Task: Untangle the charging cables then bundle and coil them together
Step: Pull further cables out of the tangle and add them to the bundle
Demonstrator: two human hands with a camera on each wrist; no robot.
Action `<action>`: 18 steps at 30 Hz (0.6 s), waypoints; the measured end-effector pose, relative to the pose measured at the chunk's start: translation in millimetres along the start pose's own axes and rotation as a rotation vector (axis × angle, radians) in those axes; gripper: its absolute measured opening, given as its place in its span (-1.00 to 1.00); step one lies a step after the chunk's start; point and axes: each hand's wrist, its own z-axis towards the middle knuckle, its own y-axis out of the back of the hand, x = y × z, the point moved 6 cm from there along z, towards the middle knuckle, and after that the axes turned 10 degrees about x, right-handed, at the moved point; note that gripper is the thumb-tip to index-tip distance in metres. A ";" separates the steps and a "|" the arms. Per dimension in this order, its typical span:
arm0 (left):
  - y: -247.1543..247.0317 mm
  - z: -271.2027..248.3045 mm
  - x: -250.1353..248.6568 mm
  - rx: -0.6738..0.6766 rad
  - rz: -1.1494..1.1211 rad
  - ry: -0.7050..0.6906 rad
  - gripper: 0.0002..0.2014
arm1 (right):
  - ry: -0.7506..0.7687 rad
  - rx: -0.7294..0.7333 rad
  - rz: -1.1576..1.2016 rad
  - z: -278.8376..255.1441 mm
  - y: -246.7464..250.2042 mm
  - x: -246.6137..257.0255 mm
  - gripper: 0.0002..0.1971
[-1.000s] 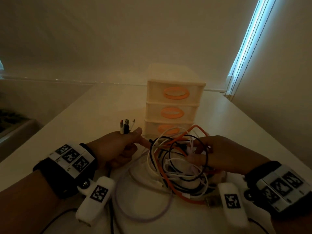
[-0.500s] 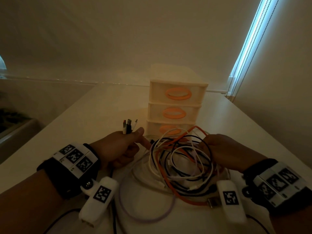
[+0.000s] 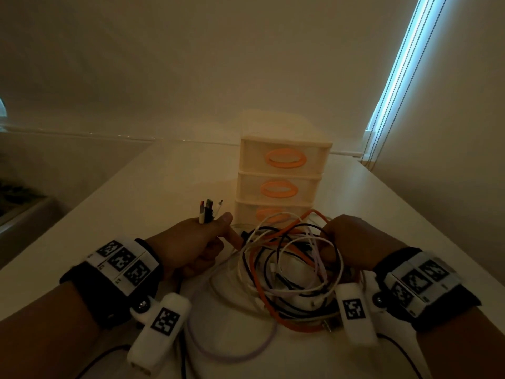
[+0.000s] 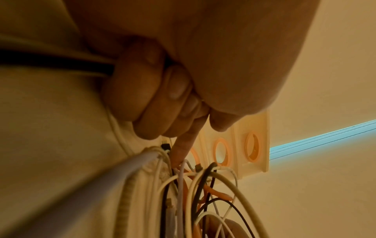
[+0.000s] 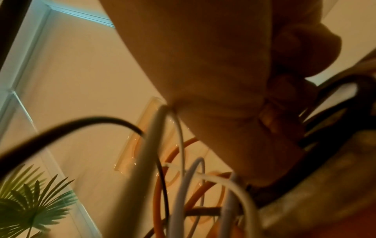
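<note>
A loose coil of charging cables [image 3: 289,269], white, black, orange and pale purple, lies on the white table [image 3: 153,192] between my hands. My left hand [image 3: 196,242] grips a bunch of cable ends, and their plugs [image 3: 209,212] stick up above the fist. Its index finger [image 4: 183,145] points out toward the coil. My right hand [image 3: 352,242] grips the right side of the coil, fingers curled round several strands [image 5: 317,103]. An orange cable [image 3: 259,285] loops through the pile. A purple cable [image 3: 232,354] trails in a wide arc toward me.
A small cream drawer unit [image 3: 281,181] with three orange-handled drawers stands right behind the coil. A wall rises behind the table, with a bright window strip and blind cords [image 3: 393,86] at the right. A green plant [image 5: 30,201] shows in the right wrist view.
My right hand has drawn back to the right and closed on the coil's right side; the loops have spread wider. My left hand has stayed put with the plugs.
</note>
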 end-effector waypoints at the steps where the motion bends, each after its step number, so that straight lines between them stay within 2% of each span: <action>1: 0.0 0.2 0.1 0.000 -0.003 0.001 -0.43 | -0.017 -0.009 -0.004 -0.8 1.1 -0.9 -0.72; 4: 0.0 0.3 0.1 0.005 0.000 -0.001 -0.42 | -0.068 -0.076 0.076 -2.7 7.0 -8.2 -0.67; 8: -0.4 0.4 -0.3 0.005 0.005 -0.001 -0.41 | -0.116 -0.028 0.053 -2.2 6.6 -12.2 -0.77; 10: -0.8 0.7 -0.7 0.011 0.001 -0.006 -0.41 | -0.128 -0.052 0.160 -4.2 13.4 -14.8 -0.78; 12: -1.3 0.9 -0.9 0.019 -0.002 -0.006 -0.40 | -0.143 -0.149 0.389 -7.6 24.8 -23.0 -0.77; 15: -0.7 0.4 -1.8 0.019 -0.001 -0.009 -0.38 | -0.129 -0.408 0.968 -20.7 38.7 -39.8 -0.82; 18: 1.1 -0.5 -2.0 0.018 -0.011 -0.014 -0.37 | 0.062 -0.632 1.333 -41.9 51.4 -35.9 -0.75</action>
